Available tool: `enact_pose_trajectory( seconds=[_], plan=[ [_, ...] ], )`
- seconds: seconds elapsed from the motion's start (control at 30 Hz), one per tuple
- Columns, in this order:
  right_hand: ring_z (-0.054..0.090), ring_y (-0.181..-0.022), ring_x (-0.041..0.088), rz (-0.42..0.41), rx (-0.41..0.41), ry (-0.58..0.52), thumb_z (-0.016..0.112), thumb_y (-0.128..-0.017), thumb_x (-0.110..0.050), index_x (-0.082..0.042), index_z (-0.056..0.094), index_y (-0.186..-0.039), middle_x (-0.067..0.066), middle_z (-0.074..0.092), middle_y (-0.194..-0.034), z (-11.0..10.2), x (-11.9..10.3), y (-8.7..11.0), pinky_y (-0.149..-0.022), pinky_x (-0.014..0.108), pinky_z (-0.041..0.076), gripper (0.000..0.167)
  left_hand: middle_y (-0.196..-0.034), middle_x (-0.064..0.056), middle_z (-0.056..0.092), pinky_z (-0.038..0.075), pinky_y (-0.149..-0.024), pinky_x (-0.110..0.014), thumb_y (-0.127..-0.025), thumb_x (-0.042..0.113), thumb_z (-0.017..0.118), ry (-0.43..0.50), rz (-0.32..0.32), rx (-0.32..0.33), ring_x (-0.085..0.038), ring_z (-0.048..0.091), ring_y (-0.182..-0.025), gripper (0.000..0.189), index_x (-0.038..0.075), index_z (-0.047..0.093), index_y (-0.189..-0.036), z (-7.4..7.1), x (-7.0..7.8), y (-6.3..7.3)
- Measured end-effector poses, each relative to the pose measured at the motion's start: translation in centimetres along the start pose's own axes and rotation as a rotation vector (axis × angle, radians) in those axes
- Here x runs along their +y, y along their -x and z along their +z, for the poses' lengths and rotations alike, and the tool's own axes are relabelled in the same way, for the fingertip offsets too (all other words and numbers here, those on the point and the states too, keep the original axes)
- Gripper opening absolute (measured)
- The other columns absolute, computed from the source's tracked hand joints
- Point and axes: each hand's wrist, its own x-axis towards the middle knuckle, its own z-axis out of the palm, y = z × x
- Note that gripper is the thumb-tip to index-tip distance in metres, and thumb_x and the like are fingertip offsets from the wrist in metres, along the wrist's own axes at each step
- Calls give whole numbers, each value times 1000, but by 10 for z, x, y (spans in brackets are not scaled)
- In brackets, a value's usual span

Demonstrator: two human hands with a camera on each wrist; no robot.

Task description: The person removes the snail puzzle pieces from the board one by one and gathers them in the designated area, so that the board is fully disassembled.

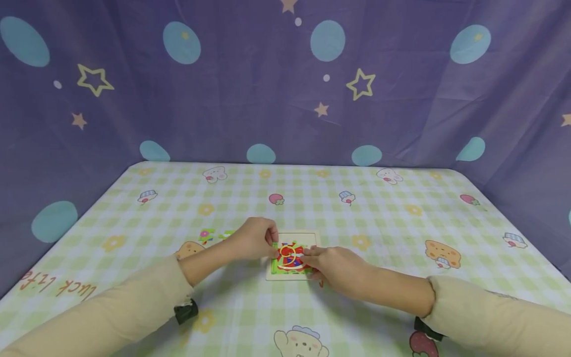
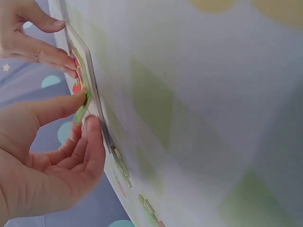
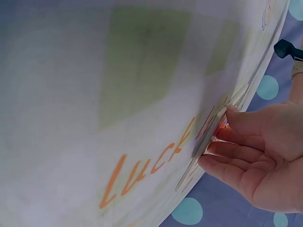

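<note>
A shallow wooden puzzle board [image 1: 298,232] lies on the table, its lower part filled with a red, green and blue picture [image 1: 291,265]. From the left, my left hand [image 1: 254,239] reaches over the board's edge. Its thumb and forefinger pinch a small green puzzle piece [image 2: 81,112], held tilted at the board in the left wrist view. My right hand [image 1: 341,267] rests on the board's right side with its fingers extended. In the right wrist view, the thumb [image 3: 235,121] touches the board's edge and the other fingertips lie against it.
Left of the board lie loose colourful puzzle pieces, one with a pink flower [image 1: 205,235] and a green one [image 1: 226,234] partly behind the left hand. A checked green and white tablecloth [image 1: 383,223] covers the table. A purple curtain [image 1: 250,99] hangs behind.
</note>
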Motion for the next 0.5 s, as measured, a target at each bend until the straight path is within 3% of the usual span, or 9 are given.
enact_pose_trajectory(
  seconds=[0.27, 0.5],
  plan=[
    [61, -121, 28, -4, -3, 23, 70, -84, -23, -3, 63, -124, 15, 61, -130, 2, 0, -2, -93, 38, 53, 45, -73, -2, 56, 40, -62, -22, -73, 4, 80, 85, -34, -25, -13, 50, -68, 19, 8, 62, -80, -4, 1, 0],
    [62, -119, 28, -12, 2, 0, 70, -84, -21, -3, 64, -123, 14, 62, -129, 0, 1, -1, -93, 38, 53, 43, -74, -1, 59, 41, -65, -22, -76, 4, 77, 103, -25, -41, -13, 51, -69, 14, 10, 65, -81, -3, -3, 0]
  ],
)
